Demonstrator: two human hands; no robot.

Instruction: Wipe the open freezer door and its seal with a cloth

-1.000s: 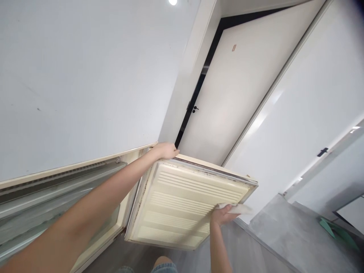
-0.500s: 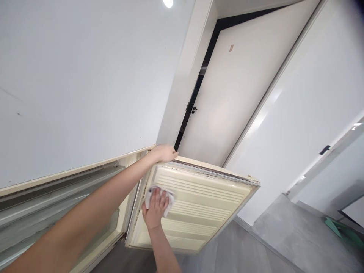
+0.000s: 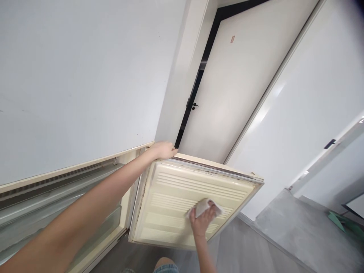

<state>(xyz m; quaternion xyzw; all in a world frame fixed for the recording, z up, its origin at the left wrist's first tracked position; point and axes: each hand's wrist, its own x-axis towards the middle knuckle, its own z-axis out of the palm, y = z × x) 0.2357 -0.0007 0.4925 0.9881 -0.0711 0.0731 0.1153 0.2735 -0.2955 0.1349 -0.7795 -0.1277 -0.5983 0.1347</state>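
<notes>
My left hand (image 3: 165,150) grips the top edge of the open fridge door (image 3: 173,185) near its hinge side, with the fingers partly hidden behind the edge. The door's cream inner panel has ribbed bands, and dark grime marks its grey gasket. My right hand (image 3: 201,222) is closed on a whitish cloth (image 3: 204,206), pressed against the ribs in the panel's right half. Motion blurs the cloth and fingers a little.
To the left, the open fridge compartment holds translucent drawers (image 3: 99,185). Behind the fridge door stands a white room door (image 3: 227,83) with a black handle. My knee (image 3: 165,261) shows below, above the grey floor (image 3: 233,242). A green object (image 3: 337,222) lies far right.
My right hand has swept the cloth from the panel's left side across to its right half. The left hand stays on the top edge. The view has shifted slightly.
</notes>
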